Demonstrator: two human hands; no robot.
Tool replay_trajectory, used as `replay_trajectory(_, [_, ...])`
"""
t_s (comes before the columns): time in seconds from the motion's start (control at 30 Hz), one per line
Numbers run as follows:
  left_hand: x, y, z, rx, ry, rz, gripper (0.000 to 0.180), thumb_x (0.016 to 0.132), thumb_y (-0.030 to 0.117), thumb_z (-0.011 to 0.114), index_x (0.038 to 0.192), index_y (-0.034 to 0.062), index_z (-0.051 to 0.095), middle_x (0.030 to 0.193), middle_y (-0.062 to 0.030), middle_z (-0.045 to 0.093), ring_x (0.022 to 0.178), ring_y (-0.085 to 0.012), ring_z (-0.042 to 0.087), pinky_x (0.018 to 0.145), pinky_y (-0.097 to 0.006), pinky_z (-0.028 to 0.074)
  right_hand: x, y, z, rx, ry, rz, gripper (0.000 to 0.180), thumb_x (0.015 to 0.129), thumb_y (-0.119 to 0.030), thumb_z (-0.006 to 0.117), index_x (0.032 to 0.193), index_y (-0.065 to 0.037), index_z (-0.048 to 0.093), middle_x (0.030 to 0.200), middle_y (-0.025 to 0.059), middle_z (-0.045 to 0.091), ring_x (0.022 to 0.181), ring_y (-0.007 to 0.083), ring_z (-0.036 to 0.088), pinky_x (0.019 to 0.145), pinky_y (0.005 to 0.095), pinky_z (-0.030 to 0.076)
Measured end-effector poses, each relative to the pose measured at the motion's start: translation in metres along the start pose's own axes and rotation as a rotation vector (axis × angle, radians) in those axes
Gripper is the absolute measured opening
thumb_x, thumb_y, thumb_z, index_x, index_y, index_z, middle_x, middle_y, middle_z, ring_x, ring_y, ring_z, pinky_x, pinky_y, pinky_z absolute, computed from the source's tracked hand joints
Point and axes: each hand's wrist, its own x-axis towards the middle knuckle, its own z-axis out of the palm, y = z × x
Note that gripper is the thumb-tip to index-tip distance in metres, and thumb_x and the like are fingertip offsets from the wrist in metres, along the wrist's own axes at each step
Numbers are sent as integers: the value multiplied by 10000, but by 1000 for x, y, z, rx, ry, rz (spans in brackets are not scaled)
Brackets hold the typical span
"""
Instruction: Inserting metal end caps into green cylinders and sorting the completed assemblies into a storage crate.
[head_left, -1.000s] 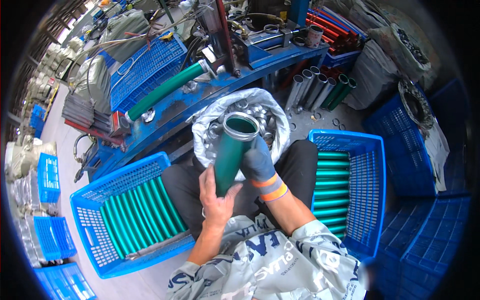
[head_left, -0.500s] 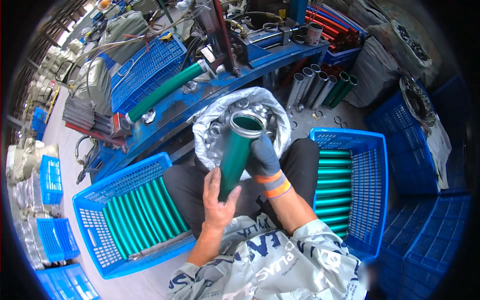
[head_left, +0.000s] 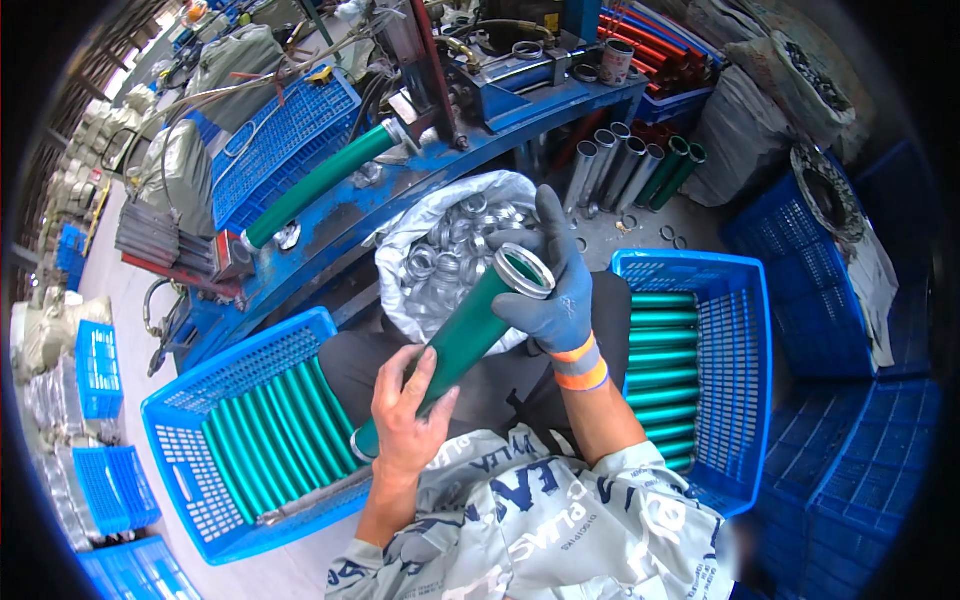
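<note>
Your bare left hand (head_left: 405, 420) is wrapped around the lower part of a green tube (head_left: 455, 350), fingers curled about it and thumb laid along its side; your right hand (head_left: 550, 285), in a grey glove with an orange cuff, is closed over the upper end, where a silver ring (head_left: 523, 272) sits on the tube's mouth; the gloved fingers reach over the rim of that ring. The tube lies tilted across your lap, low end toward your left hip, high end up and to the right, just in front of an open white bag (head_left: 440, 250) full of loose silver rings.

On your left a blue crate (head_left: 240, 440) holds green tubes laid side by side; on your right a second blue crate (head_left: 700, 370) holds another stack of them, lying crosswise. Beyond the bag stands a blue machine bench (head_left: 400, 190) with one long green tube (head_left: 320, 185) resting aslant on its tabletop. A cluster of upright tubes (head_left: 630, 165), grey and green, leans near the bench's right end; more blue crates stand stacked at your far right and far left.
</note>
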Motion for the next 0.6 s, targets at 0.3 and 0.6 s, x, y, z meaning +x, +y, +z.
replay_trajectory(0.3, [35, -6, -62, 331, 354, 150, 485, 821, 46, 949, 1256, 29, 733, 1247, -160, 762, 1126, -338, 718, 1079, -519, 534, -14, 76, -27, -409, 275, -16, 591, 1097, -167, 677, 1655, -7, 569, 1618, 134, 640, 1441, 212, 619, 1185, 364, 522])
replay_trajectory(0.6, [22, -57, -54, -749, 538, -495, 1183, 806, 367, 1067, 1671, 16, 339, 1607, -185, 522, 1452, -298, 575, 1226, -472, 479, -135, 238, -46, 704, 582, 870, 449, 1139, -446, 614, 1324, -63, 757, 1212, 93, 828, 1005, 244, 796, 847, 421, 670])
